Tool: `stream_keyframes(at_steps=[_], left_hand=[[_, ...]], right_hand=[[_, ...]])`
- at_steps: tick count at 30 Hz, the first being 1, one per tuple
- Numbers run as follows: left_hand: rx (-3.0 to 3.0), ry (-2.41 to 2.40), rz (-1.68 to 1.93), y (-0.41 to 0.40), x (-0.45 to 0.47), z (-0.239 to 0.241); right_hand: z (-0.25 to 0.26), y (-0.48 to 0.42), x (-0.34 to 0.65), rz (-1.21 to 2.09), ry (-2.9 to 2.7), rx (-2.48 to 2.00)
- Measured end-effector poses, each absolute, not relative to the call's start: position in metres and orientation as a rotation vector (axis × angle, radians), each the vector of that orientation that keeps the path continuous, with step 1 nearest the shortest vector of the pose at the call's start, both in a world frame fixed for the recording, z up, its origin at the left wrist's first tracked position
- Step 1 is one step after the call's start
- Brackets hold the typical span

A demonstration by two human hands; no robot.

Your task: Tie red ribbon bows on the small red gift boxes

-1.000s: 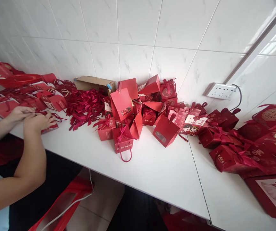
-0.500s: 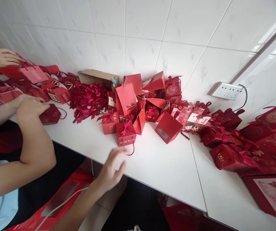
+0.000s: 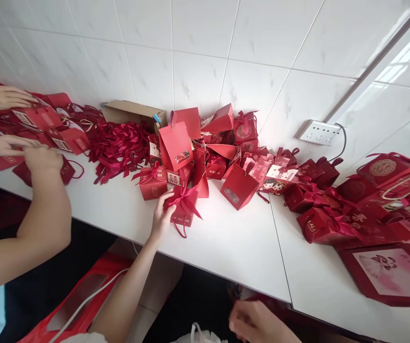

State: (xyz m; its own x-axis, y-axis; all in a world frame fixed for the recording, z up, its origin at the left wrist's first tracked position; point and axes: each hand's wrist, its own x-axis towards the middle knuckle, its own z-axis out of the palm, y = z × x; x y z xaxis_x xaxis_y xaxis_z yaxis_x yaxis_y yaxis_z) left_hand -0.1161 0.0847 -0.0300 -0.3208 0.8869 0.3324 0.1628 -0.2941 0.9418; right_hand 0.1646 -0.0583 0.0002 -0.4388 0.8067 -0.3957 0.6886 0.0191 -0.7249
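Observation:
My left hand (image 3: 160,219) reaches up from below the table edge and closes on a small red gift box (image 3: 184,209) tied with a ribbon bow and a cord loop. That box stands at the front of a heap of red boxes and bags (image 3: 205,147) on the white table (image 3: 226,247). My right hand (image 3: 258,326) is low at the bottom edge, below the tabletop, with its fingers curled; what it holds is hidden.
A co-worker's hands (image 3: 42,159) handle red boxes at the left, and another hand (image 3: 1,97) rests further back. Loose red ribbons (image 3: 119,147) lie by a cardboard box (image 3: 129,112). There is a wall socket (image 3: 317,132), more red boxes at right (image 3: 333,224), and a flat framed box (image 3: 394,269).
My left hand has risen from the table edge and taken hold of the small ribboned box. My right hand has come into view at the bottom. The camera shifted slightly right.

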Motion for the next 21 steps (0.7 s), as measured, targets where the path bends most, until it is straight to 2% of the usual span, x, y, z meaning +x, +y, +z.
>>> stream_keyframes(at_steps=[2, 4, 11, 14, 19, 21], left_hand=[[1.342, 1.212, 1.581, 0.075, -0.119, -0.029], [1.304, 1.063, 1.489, 0.065, -0.117, -0.028], [1.439, 0.83, 1.079, 0.053, -0.06, -0.027], [1.586, 0.93, 1.074, 0.061, -0.037, -0.023], [1.57, 1.414, 1.281, 0.049, -0.046, -0.008], [1.599, 1.459, 1.11, 0.034, -0.058, 0.001]], right_hand=[[0.008, -0.042, 0.159, 1.559, -2.081, -1.488], [0.018, -0.027, 0.155, 1.546, -1.975, -1.374], [0.032, -0.002, 0.151, 1.004, -1.818, -1.461], [0.031, -0.004, 0.157, 0.958, -1.823, -1.558], [0.026, -0.017, 0.173, 0.902, -1.687, -1.689], [0.025, -0.022, 0.175, 0.948, -1.735, -1.725]])
